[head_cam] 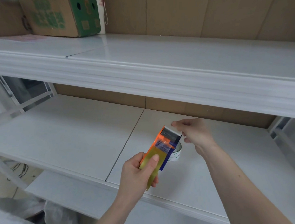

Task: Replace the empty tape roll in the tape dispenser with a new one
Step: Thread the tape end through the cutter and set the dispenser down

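Note:
My left hand (139,173) grips an orange and blue tape dispenser (163,143) with a yellowish tape roll (152,162) in it, held tilted above the middle white shelf (77,140). My right hand (193,133) hovers by the dispenser's metal cutter end, thumb and forefinger pinched together; whether a clear tape end lies between them I cannot tell. Behind the dispenser an empty white tape core (178,152) with printed letters stands on the shelf, partly hidden.
The upper white shelf (158,64) overhangs close above the hands. A cardboard box with green print (58,15) sits at its back left. Cardboard panels (189,13) line the back. White bags (38,211) lie below at the lower left.

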